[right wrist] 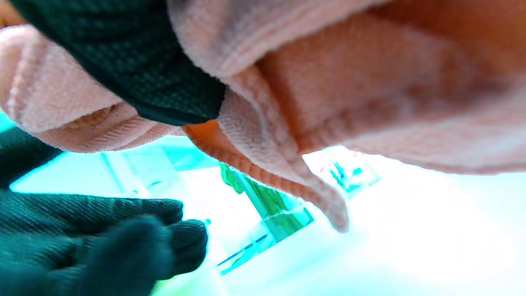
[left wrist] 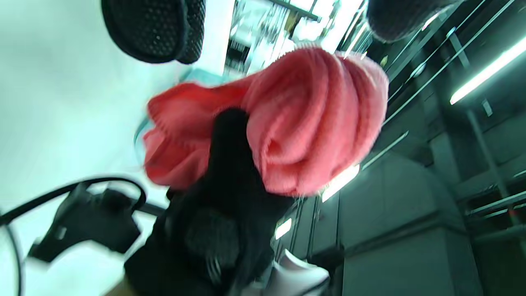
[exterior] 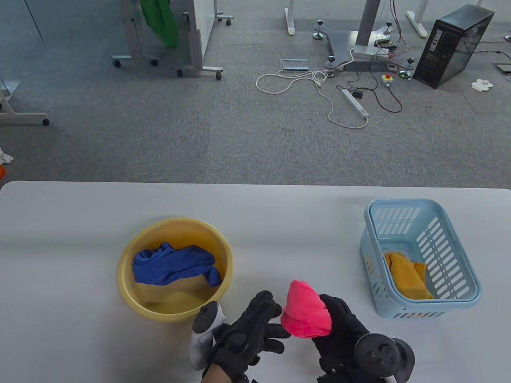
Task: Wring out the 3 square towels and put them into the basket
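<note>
Your right hand (exterior: 339, 331) gripped the bunched pink terry towel (exterior: 305, 313) | left hand (exterior: 255, 325) slack, fingers apart | slatted pale-blue plastic basket (exterior: 459, 255) at two o'clock: carry it high, clearing the rim.

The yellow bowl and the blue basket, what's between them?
In the table view, between the yellow bowl and blue basket: bare table, and nearer the person, both hands with the pink towel.

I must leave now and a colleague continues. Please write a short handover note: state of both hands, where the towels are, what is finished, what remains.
Right hand: grips the bunched pink towel above the table, between basin and basket.
Left hand: open, fingers beside the pink towel, holding nothing.
Done: orange towel lies in the blue basket.
Left: put the pink towel into the basket; whether it is fully wrung I cannot tell. Then wring the blue towel, still in the yellow basin, and put it in too.
</note>
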A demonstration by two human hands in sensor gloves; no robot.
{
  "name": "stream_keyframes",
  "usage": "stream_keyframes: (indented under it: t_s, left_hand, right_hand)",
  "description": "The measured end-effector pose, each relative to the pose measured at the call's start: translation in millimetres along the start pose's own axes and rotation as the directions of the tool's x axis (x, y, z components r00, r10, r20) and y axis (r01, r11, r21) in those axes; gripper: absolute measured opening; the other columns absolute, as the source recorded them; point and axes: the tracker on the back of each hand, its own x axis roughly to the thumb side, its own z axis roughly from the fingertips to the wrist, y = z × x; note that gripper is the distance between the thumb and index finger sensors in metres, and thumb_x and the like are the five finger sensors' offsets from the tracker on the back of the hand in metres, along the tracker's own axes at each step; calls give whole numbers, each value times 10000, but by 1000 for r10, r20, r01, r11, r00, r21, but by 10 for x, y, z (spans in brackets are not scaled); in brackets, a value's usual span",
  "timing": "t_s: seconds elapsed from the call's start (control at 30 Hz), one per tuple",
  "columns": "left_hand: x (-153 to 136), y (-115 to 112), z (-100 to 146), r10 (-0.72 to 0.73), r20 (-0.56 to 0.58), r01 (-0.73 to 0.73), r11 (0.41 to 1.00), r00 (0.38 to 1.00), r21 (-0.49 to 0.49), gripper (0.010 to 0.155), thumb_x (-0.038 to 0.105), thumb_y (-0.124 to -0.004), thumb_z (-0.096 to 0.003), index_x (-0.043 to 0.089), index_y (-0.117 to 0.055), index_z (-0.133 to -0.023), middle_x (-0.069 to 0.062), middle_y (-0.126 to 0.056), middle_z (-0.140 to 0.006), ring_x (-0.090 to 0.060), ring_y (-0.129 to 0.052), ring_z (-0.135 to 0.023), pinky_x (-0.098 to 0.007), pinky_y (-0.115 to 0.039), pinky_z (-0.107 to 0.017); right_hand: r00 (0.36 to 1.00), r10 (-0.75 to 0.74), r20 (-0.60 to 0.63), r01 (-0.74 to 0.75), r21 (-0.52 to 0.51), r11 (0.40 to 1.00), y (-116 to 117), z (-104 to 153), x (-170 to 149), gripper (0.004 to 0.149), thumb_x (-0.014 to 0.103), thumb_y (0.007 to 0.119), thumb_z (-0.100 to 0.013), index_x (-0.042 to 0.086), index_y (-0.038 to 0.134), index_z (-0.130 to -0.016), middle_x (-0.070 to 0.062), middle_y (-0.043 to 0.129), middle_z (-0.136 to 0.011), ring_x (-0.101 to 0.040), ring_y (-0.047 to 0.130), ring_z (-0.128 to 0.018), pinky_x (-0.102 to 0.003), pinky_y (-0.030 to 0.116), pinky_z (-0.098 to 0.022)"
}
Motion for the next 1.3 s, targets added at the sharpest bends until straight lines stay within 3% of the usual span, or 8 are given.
stream_keyframes:
  t_s: [0.27, 0.37, 0.43, 0.5, 0.6, 0.67, 0.8, 1.3]
  left_hand:
    - [-24, 20, -4, -15, -128, 10, 999, 992, -40, 973, 743, -625, -600, 115, -99, -1126, -335, -390, -1120, -394, -986, -580, -339, -871, -306]
    - [-66, -1, -23, -15, -161, 1, 996, 987, -85, 1011, 787, -611, -584, 112, -75, -1113, -347, -437, -1101, -360, -1020, -522, -298, -884, -262]
    - [-114, -32, -54, 93, -154, -110, 989, 984, -101, 1043, 816, -647, -564, 145, -79, -1124, -322, -456, -1105, -331, -1031, -495, -270, -886, -244]
    - [-159, -44, -74, 244, -146, -265, 953, 959, -150, 1080, 812, -735, -559, 207, -45, -1128, -278, -405, -1124, -309, -1002, -503, -238, -870, -250]
    - [-180, -24, -60, 205, -153, -222, 970, 967, -102, 1078, 813, -750, -564, 212, -68, -1144, -245, -409, -1128, -290, -985, -510, -210, -865, -262]
    - [-189, -27, -60, 188, -153, -195, 980, 970, -31, 999, 742, -778, -584, 200, -174, -1166, -234, -478, -1099, -288, -988, -481, -211, -865, -247]
    - [-200, 4, -102, 218, -113, -226, 972, 969, -66, 792, 578, -791, -623, 202, -351, -1164, -231, -526, -1066, -315, -981, -477, -232, -863, -250]
    - [68, -24, -108, -166, 90, 164, 986, 982, 25, 653, 426, -781, -614, 202, -486, -1151, -208, -611, -1054, -336, -996, -466, -277, -872, -266]
  right_hand:
    - [951, 280, 130, -275, -61, 960, 91, 53, 142, 665, 199, 1039, -446, 272, 643, -975, -99, 759, -935, -362, 917, -742, -572, 753, -641]
    - [897, 386, 215, -371, -111, 922, 153, 97, 251, 668, 189, 1038, -444, 290, 638, -971, -72, 753, -951, -359, 886, -795, -618, 654, -708]
    - [843, 462, 276, -443, -129, 887, 195, 127, 349, 663, 201, 1037, -442, 307, 641, -963, -45, 759, -953, -338, 883, -812, -618, 638, -722]
    - [837, 456, 301, -436, -135, 890, 229, 142, 400, 659, 193, 1041, -434, 311, 654, -954, -37, 769, -951, -336, 878, -821, -623, 627, -727]
    - [838, 445, 315, -430, -120, 895, 261, 139, 380, 655, 186, 1046, -426, 310, 666, -946, -33, 778, -946, -336, 876, -824, -629, 620, -728]
    - [836, 447, 316, -434, -115, 893, 279, 147, 366, 655, 189, 1046, -424, 311, 666, -944, -31, 780, -945, -334, 878, -824, -627, 625, -726]
    - [853, 418, 312, -405, -110, 908, 242, 133, 356, 659, 199, 1043, -427, 309, 657, -950, -31, 774, -949, -331, 876, -827, -627, 621, -729]
    - [960, 172, 220, -182, 29, 983, 128, 29, 191, 706, 294, 1066, -379, 223, 688, -971, -91, 886, -845, -316, 1005, -617, -561, 759, -650]
